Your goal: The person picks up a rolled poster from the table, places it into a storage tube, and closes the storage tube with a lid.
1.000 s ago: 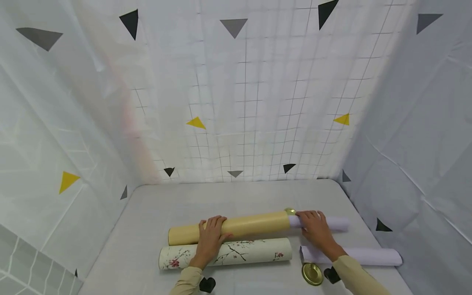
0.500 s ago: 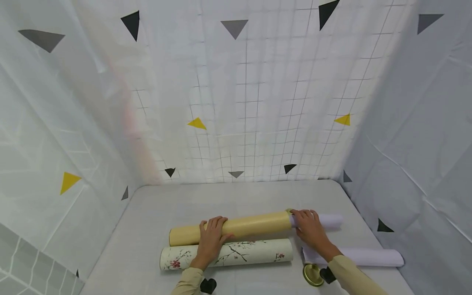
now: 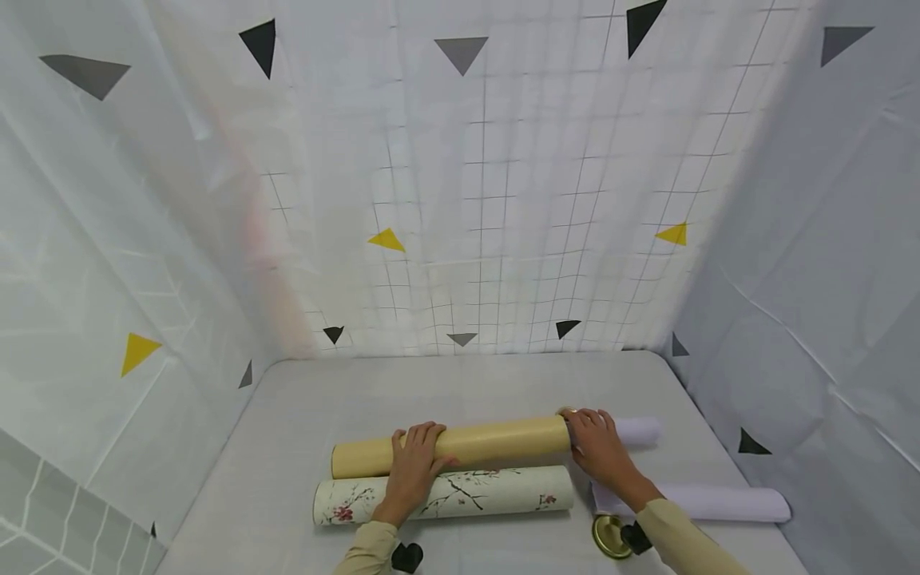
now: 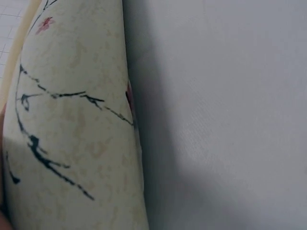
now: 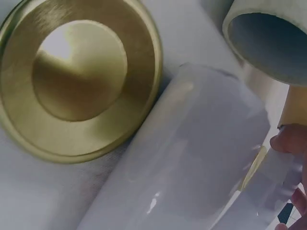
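My left hand point(image 3: 413, 471) grips a pale yellow cardboard tube point(image 3: 503, 441) from above, its wrist over a flower-printed tube point(image 3: 496, 489). A rolled white sheet point(image 3: 638, 432) has its left end inside the yellow tube's right opening. My right hand point(image 3: 602, 451) holds this roll close to that opening, fingers curled over it. A gold lid point(image 3: 565, 410) behind the opening is partly hidden by the right hand. The flower-printed tube's open end point(image 5: 268, 43) shows in the right wrist view. The left wrist view shows mostly its printed side point(image 4: 76, 124).
A second white roll point(image 3: 726, 503) lies at the right, partly under the right forearm. Another round gold lid point(image 3: 609, 537) lies by its left end. The white table point(image 3: 287, 399) is enclosed by white sheet walls with triangle marks point(image 3: 461, 54).
My right hand has moved left with the white roll, and less of the roll sticks out of the yellow tube. The left hand keeps its place on the yellow tube.
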A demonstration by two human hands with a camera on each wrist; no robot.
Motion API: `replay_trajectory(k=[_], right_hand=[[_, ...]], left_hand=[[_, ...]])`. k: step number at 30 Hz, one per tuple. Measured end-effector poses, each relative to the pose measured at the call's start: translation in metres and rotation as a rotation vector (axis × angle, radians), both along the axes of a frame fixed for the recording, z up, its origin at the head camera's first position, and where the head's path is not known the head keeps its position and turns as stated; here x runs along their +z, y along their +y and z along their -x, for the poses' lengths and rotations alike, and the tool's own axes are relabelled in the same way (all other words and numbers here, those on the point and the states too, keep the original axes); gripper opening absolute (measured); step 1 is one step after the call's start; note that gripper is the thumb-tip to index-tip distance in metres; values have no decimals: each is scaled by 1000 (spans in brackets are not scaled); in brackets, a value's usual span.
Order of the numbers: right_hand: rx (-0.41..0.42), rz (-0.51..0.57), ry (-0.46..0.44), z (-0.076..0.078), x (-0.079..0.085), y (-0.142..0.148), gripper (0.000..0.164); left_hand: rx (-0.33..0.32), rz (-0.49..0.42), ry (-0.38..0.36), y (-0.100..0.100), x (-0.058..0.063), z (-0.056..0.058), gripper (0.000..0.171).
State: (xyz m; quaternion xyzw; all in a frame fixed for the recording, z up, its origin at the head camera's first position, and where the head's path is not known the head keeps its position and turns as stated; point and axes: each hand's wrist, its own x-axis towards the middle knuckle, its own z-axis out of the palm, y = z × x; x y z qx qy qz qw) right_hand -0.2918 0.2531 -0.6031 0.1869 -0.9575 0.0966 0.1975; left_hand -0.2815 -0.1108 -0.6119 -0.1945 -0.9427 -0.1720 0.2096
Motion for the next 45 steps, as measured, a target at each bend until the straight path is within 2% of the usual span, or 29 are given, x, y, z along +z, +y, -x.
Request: replay_trajectory(k=[5, 9, 13, 14, 18, 27, 35, 45], right_hand=[[-10, 14, 24, -3, -3, 8, 75], [-70, -1, 38, -6, -11, 19, 71], [-172, -25, -6, -10, -11, 26, 58], [-200, -29, -21, -12, -7, 25, 52], [-244, -24, -18, -15, 1, 24, 37], [-183, 36, 120, -5, -4, 23, 55], [-150, 36, 184, -2, -2, 16, 58], [-124, 58, 227, 0, 0, 14, 56]], left_hand=[[8, 0, 0, 1, 1, -1, 57], [5, -1, 7, 1, 1, -2, 57], [1, 0, 4, 1, -1, -1, 59], [1, 0, -4, 1, -1, -1, 59], [-7, -2, -33, 1, -1, -1, 59], [-21, -18, -46, 0, 0, -2, 57], [-25, -41, -78, -1, 2, 0, 57], [-5, -67, -70, 1, 1, 2, 58]])
